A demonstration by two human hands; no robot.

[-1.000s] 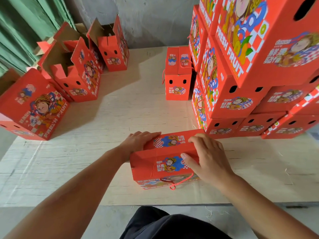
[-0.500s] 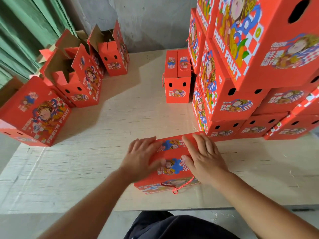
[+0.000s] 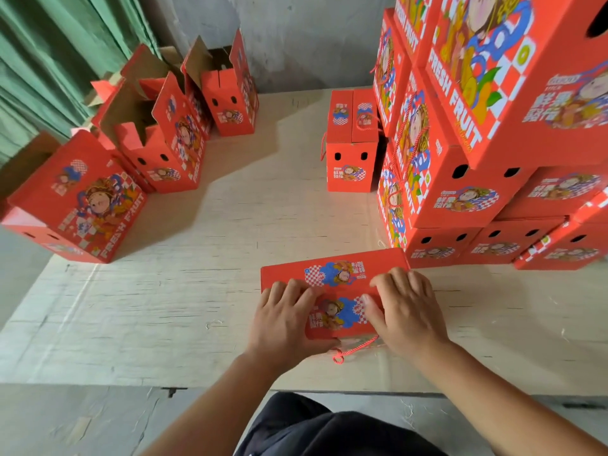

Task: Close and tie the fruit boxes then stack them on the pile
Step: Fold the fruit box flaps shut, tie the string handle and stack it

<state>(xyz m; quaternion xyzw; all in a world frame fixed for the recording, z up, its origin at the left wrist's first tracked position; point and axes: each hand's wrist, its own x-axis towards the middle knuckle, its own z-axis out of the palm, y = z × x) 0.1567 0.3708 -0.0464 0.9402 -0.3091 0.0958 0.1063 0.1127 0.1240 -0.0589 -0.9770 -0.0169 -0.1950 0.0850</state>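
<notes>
both hands (image 3: 348,319) now flatter, fingers spread on the box (image 3: 332,274) flaps

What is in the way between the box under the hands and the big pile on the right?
Nothing visible. The box lies under both hands, the left hand and the right hand, with its far right corner already beside the pile. Only bare table surrounds it.

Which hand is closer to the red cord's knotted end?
Left. The left hand has its heel just above-left of the red cord's knot; the right hand is further right.
</notes>
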